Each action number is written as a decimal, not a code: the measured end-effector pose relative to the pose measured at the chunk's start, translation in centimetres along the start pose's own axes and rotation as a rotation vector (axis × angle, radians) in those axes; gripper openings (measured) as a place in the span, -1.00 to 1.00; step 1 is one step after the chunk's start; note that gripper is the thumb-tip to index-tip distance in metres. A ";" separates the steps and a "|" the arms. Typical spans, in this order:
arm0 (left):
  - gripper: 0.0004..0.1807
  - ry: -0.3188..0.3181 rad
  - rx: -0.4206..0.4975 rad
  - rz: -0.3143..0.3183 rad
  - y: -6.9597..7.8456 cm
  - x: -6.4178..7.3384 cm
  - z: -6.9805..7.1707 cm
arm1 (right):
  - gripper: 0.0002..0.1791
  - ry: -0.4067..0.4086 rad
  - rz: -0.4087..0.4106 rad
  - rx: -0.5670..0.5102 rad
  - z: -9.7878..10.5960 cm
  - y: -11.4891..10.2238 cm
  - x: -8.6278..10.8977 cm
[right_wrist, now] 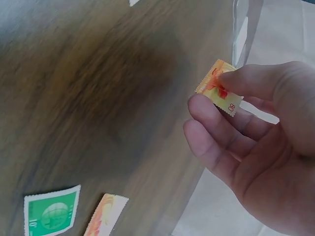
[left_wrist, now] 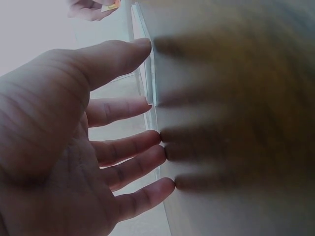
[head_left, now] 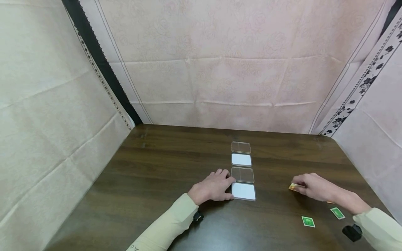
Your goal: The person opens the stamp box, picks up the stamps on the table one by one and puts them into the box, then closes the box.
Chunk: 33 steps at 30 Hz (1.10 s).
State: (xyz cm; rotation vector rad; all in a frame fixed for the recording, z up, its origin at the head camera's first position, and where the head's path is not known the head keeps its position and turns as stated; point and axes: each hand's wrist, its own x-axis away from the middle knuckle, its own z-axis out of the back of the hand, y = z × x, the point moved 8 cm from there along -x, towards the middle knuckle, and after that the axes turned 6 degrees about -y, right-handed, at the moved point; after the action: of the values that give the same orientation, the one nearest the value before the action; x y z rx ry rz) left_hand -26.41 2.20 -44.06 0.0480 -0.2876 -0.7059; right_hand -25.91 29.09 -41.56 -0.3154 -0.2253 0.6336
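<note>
My right hand (head_left: 315,187) pinches an orange and yellow postage stamp (right_wrist: 216,91) between thumb and fingers, above the table right of the cases. My left hand (head_left: 213,187) has its fingertips on the tabletop; thumb and index finger touch the left edge of the nearer case, whose white half (head_left: 243,191) lies flat below its clear half (head_left: 242,174). Behind it lies a similar case with a white half (head_left: 241,159) and a clear half (head_left: 240,147). Two green stamps (head_left: 308,221) lie near my right forearm. Another orange stamp (right_wrist: 104,216) is mostly hidden by that forearm in the head view.
The dark wooden table (head_left: 157,181) carries everything. Pale cloth (head_left: 220,69) hangs behind the table and along both sides. A black device (head_left: 352,233) sits at my right wrist, close to the green stamps.
</note>
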 end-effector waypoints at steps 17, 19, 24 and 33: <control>-0.39 0.008 -0.015 -0.005 0.0 -0.4 -0.1 | -0.81 0.042 0.025 -0.065 0.8 -2.2 -0.4; -0.39 0.012 -0.017 -0.010 0.0 -0.4 -0.1 | -0.80 0.051 0.032 -0.072 0.7 -2.5 -0.5; -0.41 0.020 -0.019 -0.017 0.1 -0.4 0.0 | -0.82 0.049 0.037 -0.094 0.4 -3.0 -0.8; -0.40 0.020 -0.026 -0.018 0.0 -0.2 -0.2 | -0.89 0.053 0.025 -0.124 -0.1 -3.6 -1.5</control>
State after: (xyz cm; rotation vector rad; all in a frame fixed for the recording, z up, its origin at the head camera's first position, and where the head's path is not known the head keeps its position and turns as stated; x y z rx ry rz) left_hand -26.49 2.33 -44.32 0.0331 -0.2587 -0.7264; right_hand -25.13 25.39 -40.57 -0.4547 -0.2101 0.6362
